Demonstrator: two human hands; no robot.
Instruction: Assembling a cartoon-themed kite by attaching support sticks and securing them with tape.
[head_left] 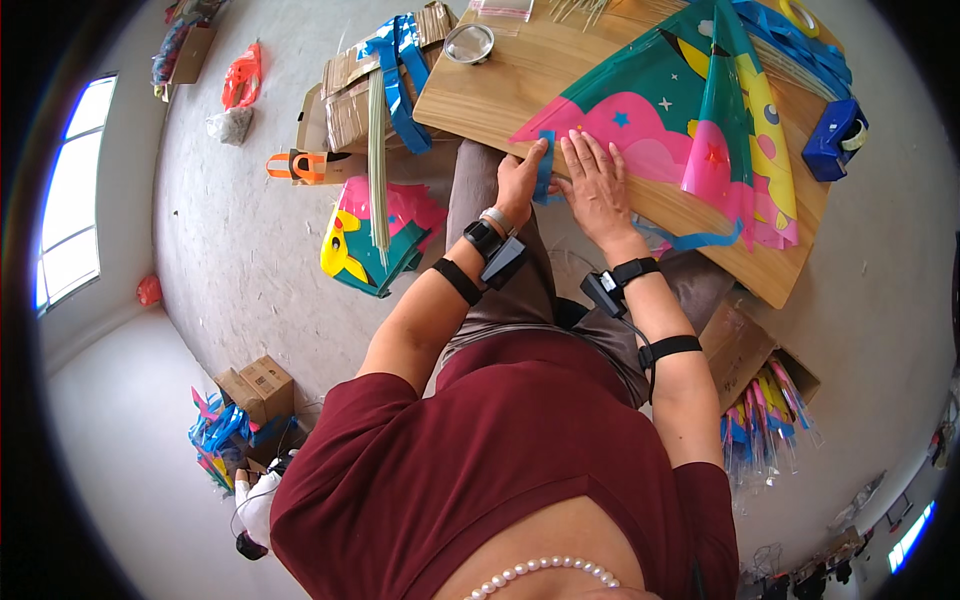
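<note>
A triangular, kite-like plastic sheet lies across the wooden table, printed pink and green with a yellow character at its right side. Part of it is folded over. My left hand is closed at the table's near edge, its thumb pressed on a short blue ribbon beside the sheet's pink corner. My right hand rests with fingers stretched out flat over the sheet's pink edge, just right of the ribbon. A longer blue ribbon curls along the table edge to the right of that hand.
The wooden table carries a tape roll and a blue tape dispenser. On the left, thin sticks lean by a cardboard box, above another printed sheet. An open box stands lower right. Another person is lower left.
</note>
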